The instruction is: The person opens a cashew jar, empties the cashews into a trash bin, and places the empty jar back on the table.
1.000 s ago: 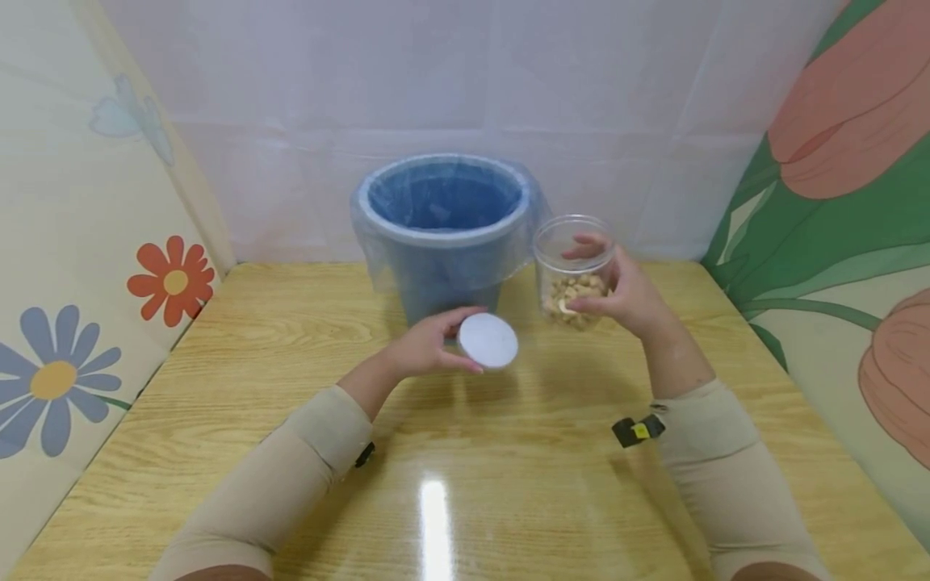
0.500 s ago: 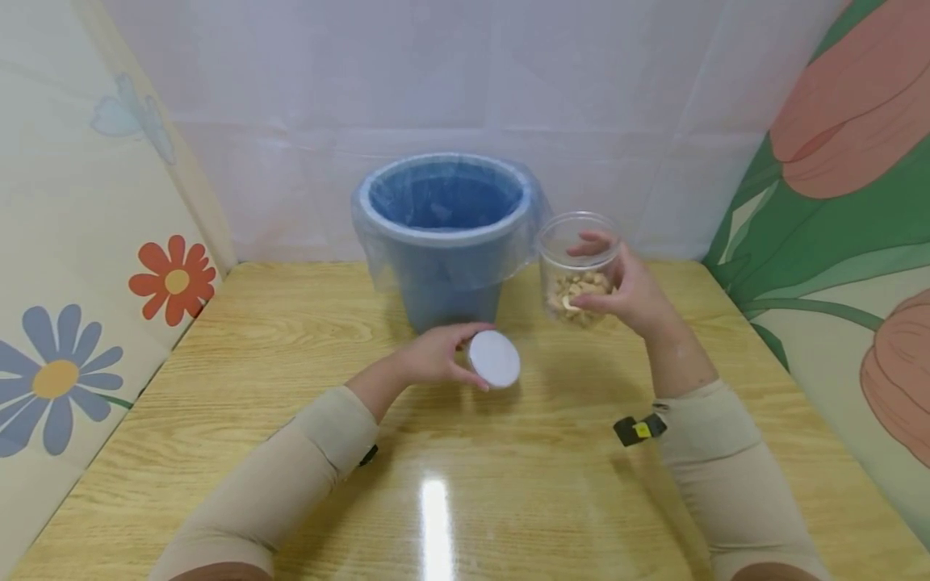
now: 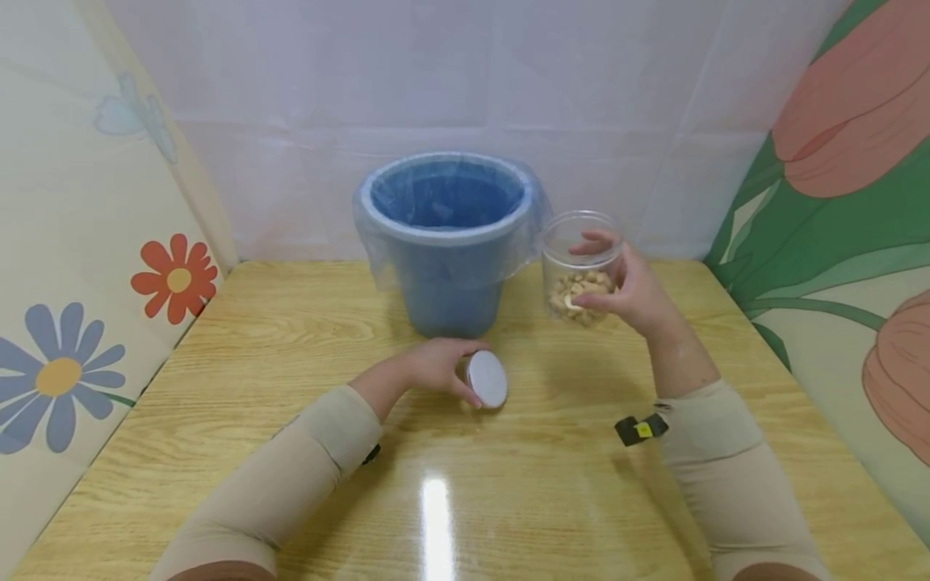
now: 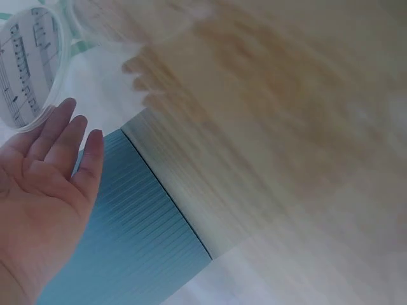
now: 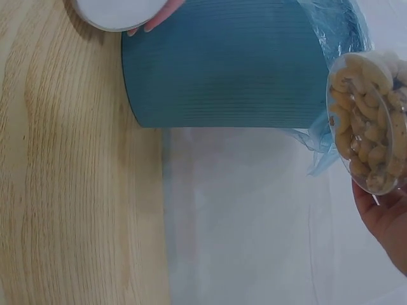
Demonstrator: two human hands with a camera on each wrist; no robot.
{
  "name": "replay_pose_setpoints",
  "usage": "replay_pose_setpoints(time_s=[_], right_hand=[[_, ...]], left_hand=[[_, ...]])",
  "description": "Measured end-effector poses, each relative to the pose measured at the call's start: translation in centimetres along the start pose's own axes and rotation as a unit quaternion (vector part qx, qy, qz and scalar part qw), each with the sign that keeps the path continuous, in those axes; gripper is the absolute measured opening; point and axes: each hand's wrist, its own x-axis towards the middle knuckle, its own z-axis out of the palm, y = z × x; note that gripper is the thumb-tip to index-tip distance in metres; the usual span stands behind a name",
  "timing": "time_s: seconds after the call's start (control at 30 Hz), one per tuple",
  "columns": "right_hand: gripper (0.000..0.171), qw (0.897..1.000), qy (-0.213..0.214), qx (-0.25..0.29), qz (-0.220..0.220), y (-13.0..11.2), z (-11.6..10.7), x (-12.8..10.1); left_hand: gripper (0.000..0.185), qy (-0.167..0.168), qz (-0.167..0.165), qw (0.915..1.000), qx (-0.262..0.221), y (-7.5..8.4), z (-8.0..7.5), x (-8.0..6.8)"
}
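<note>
My left hand (image 3: 465, 373) holds a round white lid (image 3: 488, 379) by its edge, tilted up and low over the wooden table (image 3: 508, 476), just in front of the blue bin (image 3: 446, 242). In the left wrist view the lid (image 4: 28, 63) sits at the tips of my fingers (image 4: 60, 136). My right hand (image 3: 584, 273) grips an open clear jar (image 3: 580, 262) of pale nuts, held upright in the air to the right of the bin's rim. The right wrist view shows the jar's bottom (image 5: 369, 121) full of nuts beside the bin (image 5: 229, 63).
The bin carries a clear plastic liner (image 3: 526, 234) folded over its rim and stands at the back middle of the table. Flower-printed panels (image 3: 87, 266) wall in the left and right sides, with a white sheet behind. Bare tabletop lies in front of my hands.
My left hand has brought the lid down and nearer to me, tipping it more on edge. The right hand with the jar has barely shifted.
</note>
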Motion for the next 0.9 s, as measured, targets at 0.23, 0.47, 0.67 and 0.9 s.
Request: replay_pose_setpoints(time_s=[0.23,0.47,0.67,0.9], right_hand=[[0.077,1.000,0.004,0.007,-0.007,0.09,0.15,0.04],[0.080,1.000,0.001,0.005,0.008,0.04,0.40,0.11],[0.079,1.000,0.002,0.007,0.010,0.09,0.43,0.12],[0.080,1.000,0.006,0.003,0.010,-0.08,0.42,0.11]], left_hand=[[0.095,-0.008,-0.005,0.9999,-0.004,-0.39,0.12,-0.07],[0.093,-0.022,-0.018,0.9995,-0.010,-0.69,0.18,-0.09],[0.084,-0.035,-0.021,0.9989,0.025,-0.82,0.20,-0.15],[0.081,-0.035,-0.005,0.9984,0.044,-0.65,0.01,-0.34]])
